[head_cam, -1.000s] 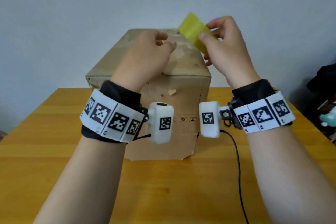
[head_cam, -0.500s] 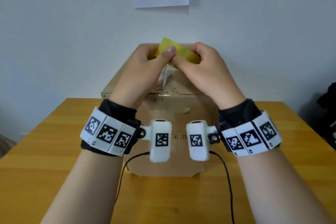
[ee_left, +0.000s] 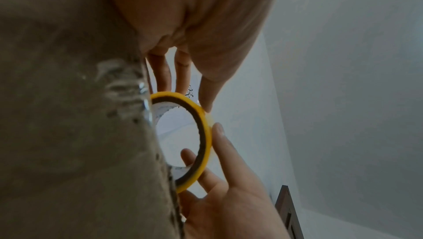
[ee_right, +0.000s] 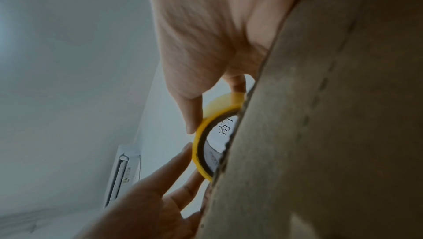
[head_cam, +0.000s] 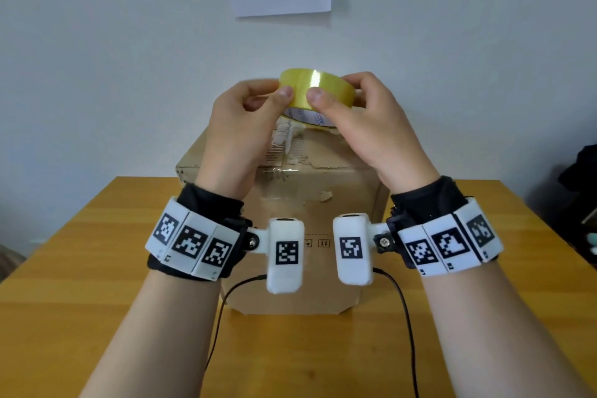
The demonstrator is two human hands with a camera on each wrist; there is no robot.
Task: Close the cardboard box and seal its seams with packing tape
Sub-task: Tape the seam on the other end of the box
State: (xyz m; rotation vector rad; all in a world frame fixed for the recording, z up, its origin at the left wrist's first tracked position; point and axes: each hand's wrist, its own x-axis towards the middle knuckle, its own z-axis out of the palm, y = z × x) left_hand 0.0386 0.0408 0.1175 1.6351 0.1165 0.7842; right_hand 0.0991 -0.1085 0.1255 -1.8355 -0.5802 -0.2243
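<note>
Wooden desk [head_cam: 97, 268] carries the closed cardboard box [head_cam: 307, 203] at frame centre. Above it, left hand [head_cam: 239, 126] and right hand [head_cam: 365, 126] both pinch the light, stiff packing tape roll [head_cam: 318, 92] by its slick outer rim.

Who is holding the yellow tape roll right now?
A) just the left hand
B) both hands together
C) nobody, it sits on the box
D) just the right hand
B: the left hand and the right hand both pinch the tape roll above the cardboard box.
</note>
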